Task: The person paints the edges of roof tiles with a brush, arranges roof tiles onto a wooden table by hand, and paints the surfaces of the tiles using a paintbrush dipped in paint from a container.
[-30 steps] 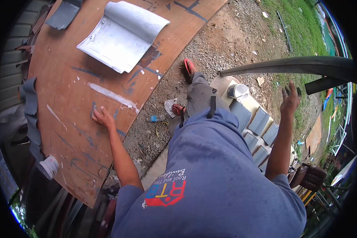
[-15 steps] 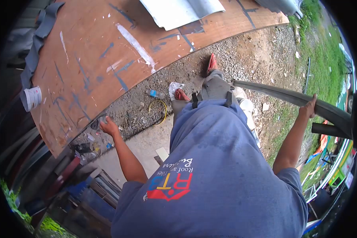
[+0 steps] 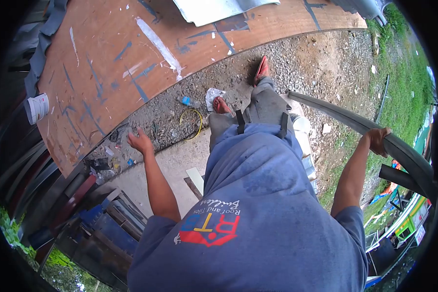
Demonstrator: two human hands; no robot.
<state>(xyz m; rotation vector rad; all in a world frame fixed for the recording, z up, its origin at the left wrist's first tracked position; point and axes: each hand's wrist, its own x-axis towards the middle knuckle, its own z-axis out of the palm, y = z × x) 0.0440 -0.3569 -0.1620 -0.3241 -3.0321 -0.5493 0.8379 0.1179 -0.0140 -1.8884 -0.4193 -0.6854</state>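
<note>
Over the gravel just off the board's edge, my left hand (image 3: 140,141) hangs with its fingers apart and nothing visible in them. To the right, my right hand (image 3: 377,141) wraps round a long, curved-looking dark grey post (image 3: 345,117). The brown wooden board (image 3: 107,58), streaked with grey and white paint, spans the upper left. On its far part rests a whitish curved tile (image 3: 214,9), cut off by the top of the view. A white tub (image 3: 37,108) is beside the board's left edge.
Below me are gravel (image 3: 228,65), a concrete strip (image 3: 165,165), a blue-labelled bottle (image 3: 190,101) and a yellow loop (image 3: 200,124). Dark stacked pieces (image 3: 117,219) stand lower left. A white bucket (image 3: 301,127) is beside my legs, and grass (image 3: 406,92) lies at right.
My view has shifted, with the board and tile now farther up. My left hand has left the board's surface. My right hand, free one second ago, has taken hold of the post.
</note>
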